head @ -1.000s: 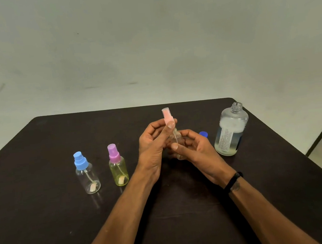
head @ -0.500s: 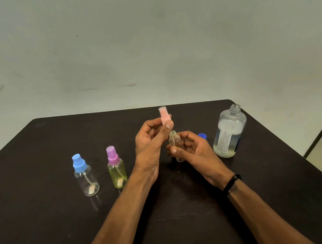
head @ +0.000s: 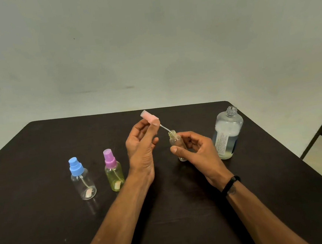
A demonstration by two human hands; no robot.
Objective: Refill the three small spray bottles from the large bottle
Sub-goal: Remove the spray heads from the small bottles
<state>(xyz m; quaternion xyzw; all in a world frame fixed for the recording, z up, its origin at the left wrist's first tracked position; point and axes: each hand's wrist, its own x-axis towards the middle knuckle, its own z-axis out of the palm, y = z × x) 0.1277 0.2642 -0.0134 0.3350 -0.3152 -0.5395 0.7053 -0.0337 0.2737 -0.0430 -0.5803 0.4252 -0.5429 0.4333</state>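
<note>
the clear bottle [head: 176, 143] sits mid-desk [head: 47, 221], right hand [head: 197, 151] fingers curled round it. left hand [head: 141, 143] pinches the pink sprayer [head: 149, 118], now lifted left, its tube [head: 165, 129] nearly out of the neck. the big bottle [head: 227, 133], far right, stands uncapped; pouring looks next.

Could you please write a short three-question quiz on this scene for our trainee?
1. True or false: the large bottle has its cap on.
2. What does the left hand hold? A) pink sprayer B) blue-capped bottle C) purple-capped bottle
3. Fill in: the right hand grips the open small ____.

Key: 1 false; 2 A; 3 bottle.
</note>
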